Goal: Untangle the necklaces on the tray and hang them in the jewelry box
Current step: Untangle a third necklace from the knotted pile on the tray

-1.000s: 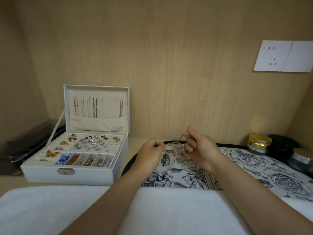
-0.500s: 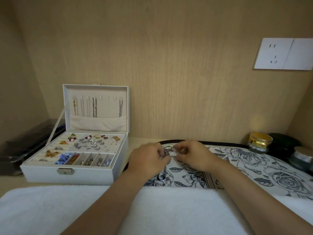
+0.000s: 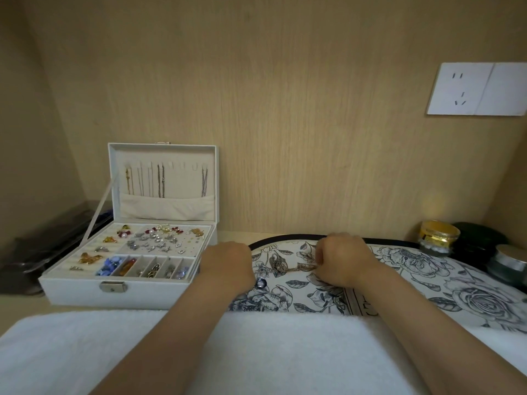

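Note:
A tangle of thin necklaces (image 3: 281, 266) lies on the floral blue-and-white tray (image 3: 427, 269), between my two hands. A round blue pendant (image 3: 261, 283) sits just by my left hand (image 3: 228, 266), whose fingers are curled low over the tray's left edge. My right hand (image 3: 342, 260) is down on the tray too, with its fingers pinching the chain's right end. The white jewelry box (image 3: 137, 252) stands open at the left, and several necklaces (image 3: 159, 181) hang inside its lid.
A white towel (image 3: 199, 352) covers the near edge under my forearms. Jars with gold (image 3: 439, 238), black (image 3: 479, 240) and silver (image 3: 510, 263) lids stand at the tray's back right. A dark case (image 3: 42, 252) lies left of the box. A wall socket (image 3: 476, 89) is at upper right.
Both hands lowered from above the tray down onto it, then moved apart. The tangled chain went from hanging between the fingers to lying stretched on the tray.

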Available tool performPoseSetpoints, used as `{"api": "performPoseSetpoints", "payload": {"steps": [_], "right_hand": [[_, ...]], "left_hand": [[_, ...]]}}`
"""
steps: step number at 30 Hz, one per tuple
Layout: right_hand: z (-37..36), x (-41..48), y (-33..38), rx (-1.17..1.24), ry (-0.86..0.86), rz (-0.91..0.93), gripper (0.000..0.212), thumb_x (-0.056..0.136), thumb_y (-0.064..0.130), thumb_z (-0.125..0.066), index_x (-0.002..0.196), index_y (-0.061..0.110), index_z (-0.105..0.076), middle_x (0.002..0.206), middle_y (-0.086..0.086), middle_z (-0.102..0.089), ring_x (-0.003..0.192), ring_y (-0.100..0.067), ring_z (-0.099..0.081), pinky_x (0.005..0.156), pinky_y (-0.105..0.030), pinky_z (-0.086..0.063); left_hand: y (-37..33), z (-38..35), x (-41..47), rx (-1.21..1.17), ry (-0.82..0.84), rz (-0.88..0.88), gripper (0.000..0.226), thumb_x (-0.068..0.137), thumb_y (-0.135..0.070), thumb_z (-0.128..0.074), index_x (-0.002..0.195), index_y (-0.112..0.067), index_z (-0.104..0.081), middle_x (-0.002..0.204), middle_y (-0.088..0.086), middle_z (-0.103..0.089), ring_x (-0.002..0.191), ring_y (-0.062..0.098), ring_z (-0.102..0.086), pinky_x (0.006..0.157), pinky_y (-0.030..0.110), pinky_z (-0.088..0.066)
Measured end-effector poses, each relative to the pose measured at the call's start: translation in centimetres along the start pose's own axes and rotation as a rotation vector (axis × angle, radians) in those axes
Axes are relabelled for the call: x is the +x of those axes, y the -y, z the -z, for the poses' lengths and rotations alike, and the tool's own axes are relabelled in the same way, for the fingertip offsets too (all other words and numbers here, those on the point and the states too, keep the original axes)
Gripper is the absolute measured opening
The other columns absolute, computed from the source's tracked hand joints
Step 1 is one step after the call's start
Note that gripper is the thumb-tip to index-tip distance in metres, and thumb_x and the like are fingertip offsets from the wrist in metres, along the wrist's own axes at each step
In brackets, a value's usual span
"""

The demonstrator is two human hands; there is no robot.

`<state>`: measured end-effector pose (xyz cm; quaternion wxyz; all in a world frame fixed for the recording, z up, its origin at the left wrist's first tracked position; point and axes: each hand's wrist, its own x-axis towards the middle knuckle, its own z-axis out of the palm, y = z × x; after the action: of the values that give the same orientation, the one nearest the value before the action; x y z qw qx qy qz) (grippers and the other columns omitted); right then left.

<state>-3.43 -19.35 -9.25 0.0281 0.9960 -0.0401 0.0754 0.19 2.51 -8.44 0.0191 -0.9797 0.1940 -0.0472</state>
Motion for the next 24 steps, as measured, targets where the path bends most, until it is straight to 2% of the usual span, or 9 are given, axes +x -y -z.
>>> {"api": "performPoseSetpoints", "payload": {"steps": [2,3,6,8,11,14,18,21,24], "right_hand": [[-0.2,0.0,0.6,0.152,-0.033,0.096,0.028,0.079,0.032,-0.065,0.107,0.027,-0.071,0.105,0.006,-0.063,0.104,-0.017,-0.057,0.093,-0.033,-0.044],[-0.2,0.0,1.0,0.250,-0.044,0.136,0.025,0.081,0.030,-0.065,0.104,0.029,-0.073,0.104,0.008,-0.065,0.102,-0.014,-0.058,0.094,-0.033,-0.046],[-0.6,0.0,1.6,0.380,-0.020,0.224,0.008,0.083,0.029,-0.068,0.081,0.030,-0.076,0.087,0.012,-0.071,0.084,-0.005,-0.063,0.084,-0.031,-0.051],[-0.9,0.0,1.6,0.443,-0.008,0.229,0.010,0.085,0.025,-0.068,0.076,0.026,-0.073,0.082,0.010,-0.070,0.076,-0.005,-0.063,0.076,-0.030,-0.054],[-0.9,-0.1,1.4,0.568,0.002,0.182,0.012,0.091,0.023,-0.062,0.082,0.021,-0.070,0.079,0.009,-0.067,0.067,-0.003,-0.059,0.063,-0.020,-0.048],[-0.8,-0.2,1.8,0.841,0.025,0.119,0.015,0.095,0.016,-0.059,0.082,0.018,-0.065,0.068,0.009,-0.061,0.048,0.001,-0.049,0.049,-0.016,-0.040],[0.0,-0.3,2.2,1.255,0.066,0.043,0.014,0.099,0.008,-0.055,0.086,0.010,-0.060,0.070,-0.004,-0.066,0.059,-0.014,-0.058,0.060,-0.023,-0.049],[0.4,-0.3,2.0,1.391,0.135,-0.003,0.013,0.101,0.014,-0.055,0.090,0.008,-0.058,0.068,-0.008,-0.061,0.047,-0.014,-0.043,0.045,-0.023,-0.039],[0.5,-0.3,1.9,1.343,0.159,0.004,0.016,0.102,0.019,-0.054,0.091,0.010,-0.060,0.065,-0.005,-0.059,0.041,-0.011,-0.029,0.040,-0.020,-0.022]], "left_hand": [[-0.2,-0.6,0.1,-0.086,-0.147,-0.088,0.021,0.085,-0.014,-0.058,0.104,-0.020,-0.062,0.097,-0.001,-0.059,0.093,0.019,-0.055,0.080,0.032,-0.049],[-0.3,-0.9,0.3,-0.166,-0.220,-0.155,0.025,0.086,-0.012,-0.058,0.109,-0.022,-0.063,0.102,-0.002,-0.060,0.099,0.018,-0.053,0.086,0.033,-0.047],[-1.1,-2.1,0.7,-0.372,-0.269,-0.340,0.030,0.091,-0.015,-0.056,0.114,-0.030,-0.067,0.107,-0.007,-0.060,0.107,0.015,-0.051,0.091,0.031,-0.042],[-1.7,-2.9,0.9,-0.402,-0.224,-0.379,0.026,0.094,-0.027,-0.058,0.117,-0.037,-0.068,0.109,-0.010,-0.058,0.108,0.011,-0.048,0.091,0.030,-0.042],[-1.6,-3.4,1.4,-0.473,-0.243,-0.340,0.018,0.091,-0.036,-0.065,0.108,-0.039,-0.072,0.094,-0.018,-0.051,0.100,0.008,-0.050,0.086,0.027,-0.043],[-1.3,-3.4,1.4,-0.604,-0.256,-0.278,0.012,0.091,-0.034,-0.067,0.101,-0.035,-0.074,0.085,-0.018,-0.059,0.082,0.004,-0.054,0.075,0.025,-0.045],[-1.3,-3.1,1.2,-0.710,-0.279,-0.190,0.014,0.097,-0.029,-0.057,0.091,-0.028,-0.069,0.080,-0.013,-0.070,0.072,0.006,-0.062,0.071,0.027,-0.050],[-1.7,-3.0,1.3,-0.997,-0.252,-0.107,0.016,0.100,-0.023,-0.052,0.091,-0.023,-0.065,0.074,-0.010,-0.065,0.059,0.002,-0.055,0.059,0.023,-0.045],[-2.1,-2.4,0.9,-1.361,-0.205,0.013,0.019,0.099,-0.017,-0.050,0.088,-0.015,-0.065,0.069,-0.003,-0.059,0.055,0.001,-0.051,0.054,0.014,-0.040]]}}
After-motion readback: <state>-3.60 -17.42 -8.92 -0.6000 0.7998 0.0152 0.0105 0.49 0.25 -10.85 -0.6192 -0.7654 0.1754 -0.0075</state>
